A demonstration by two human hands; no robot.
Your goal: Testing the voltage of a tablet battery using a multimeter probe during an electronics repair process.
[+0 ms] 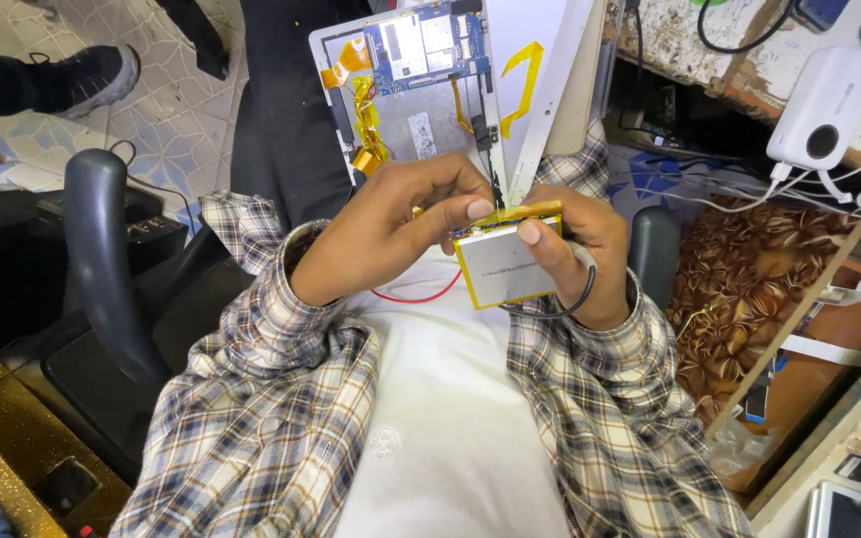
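Both hands meet over the person's lap, closed on a flat silver battery pack [503, 264] edged with yellow tape. The left hand [391, 224] pinches the pack's upper edge between thumb and fingers; the right hand [580, 249] curls around its right side, thumb pressed on the top corner. Red and black wires [421, 295] trail from the pack. Just above the hands lies an opened tablet [421, 90] with its blue circuit board and amber tape exposed. A white power bank [824, 105] sits on the surface at the upper right.
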